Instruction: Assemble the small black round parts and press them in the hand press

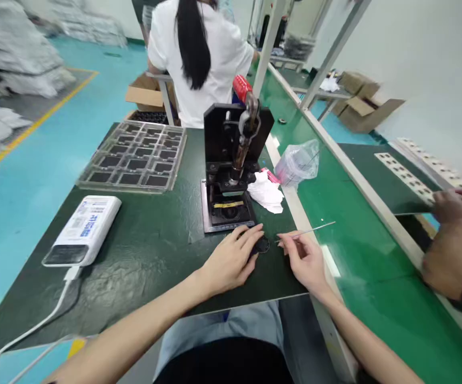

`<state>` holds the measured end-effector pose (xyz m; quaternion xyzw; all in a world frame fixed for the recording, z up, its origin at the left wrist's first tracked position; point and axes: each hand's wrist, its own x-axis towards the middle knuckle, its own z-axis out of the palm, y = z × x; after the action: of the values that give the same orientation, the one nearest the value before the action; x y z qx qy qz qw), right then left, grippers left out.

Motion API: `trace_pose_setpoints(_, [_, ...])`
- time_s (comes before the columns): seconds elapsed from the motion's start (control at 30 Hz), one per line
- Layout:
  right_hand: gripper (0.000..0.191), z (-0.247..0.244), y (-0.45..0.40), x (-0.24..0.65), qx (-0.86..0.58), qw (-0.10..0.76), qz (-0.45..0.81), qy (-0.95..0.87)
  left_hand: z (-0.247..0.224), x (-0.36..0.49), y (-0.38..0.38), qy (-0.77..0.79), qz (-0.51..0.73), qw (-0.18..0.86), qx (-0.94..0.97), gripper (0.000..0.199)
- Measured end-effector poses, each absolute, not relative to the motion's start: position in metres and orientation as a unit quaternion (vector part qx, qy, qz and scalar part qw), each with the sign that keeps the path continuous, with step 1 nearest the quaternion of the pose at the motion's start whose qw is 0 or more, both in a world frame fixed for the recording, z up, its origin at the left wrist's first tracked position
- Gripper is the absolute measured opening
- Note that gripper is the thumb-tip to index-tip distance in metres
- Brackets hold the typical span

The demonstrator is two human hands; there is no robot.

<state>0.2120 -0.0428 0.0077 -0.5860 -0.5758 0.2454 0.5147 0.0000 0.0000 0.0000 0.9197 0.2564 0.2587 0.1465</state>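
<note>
Head view: left hand [231, 260], fingers spread, rests against a small dark disc [262, 245] lying on the counter [151, 256], just in front of a hand press [231, 154]. Right hand [303, 262] pinches a thin metal pick [310, 230]. The disc appears light and stiff, best held by its edge; the pick appears slender and easily bent.

On the table [143, 282], a clear plastic compartment tray [130, 156] lies far left, and a rectangular plastic power bank [82, 230] lies nearer on the left. A lever-armed metal hand press [229, 154] stands far centre, with a crumpled soft tissue [266, 192] just right of it. A clear plastic bag [298, 162] lies further right, on a flat conveyor belt [375, 256] alongside the table. The left hand [231, 261] rests just before the press, over what seems a small round piece [261, 245], though it is partly hidden. The right hand [303, 261] is just beside it, holding a thin metal pick [309, 230].
</note>
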Motion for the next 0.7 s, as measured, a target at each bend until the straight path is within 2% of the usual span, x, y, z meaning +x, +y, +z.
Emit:
trace_pose_setpoints(0.13, [0.034, 0.0048, -0.0471, 0.2083, -0.575, 0.487, 0.275, -0.597, -0.0012, 0.0018, -0.0018, 0.256, 0.244, 0.174, 0.919, 0.048])
trace_pose_setpoints(0.33, [0.026, 0.0036, -0.0517, 0.206, -0.568, 0.44, 0.262, -0.644, -0.0045, 0.0019, -0.0002, 0.267, 0.282, 0.223, 0.894, 0.04])
trace_pose_setpoints(0.7, [0.013, 0.0041, -0.0528, 0.2047, -0.531, 0.42, 0.212, -0.704, -0.0037, 0.0027, -0.0009, 0.289, 0.28, 0.272, 0.874, 0.045])
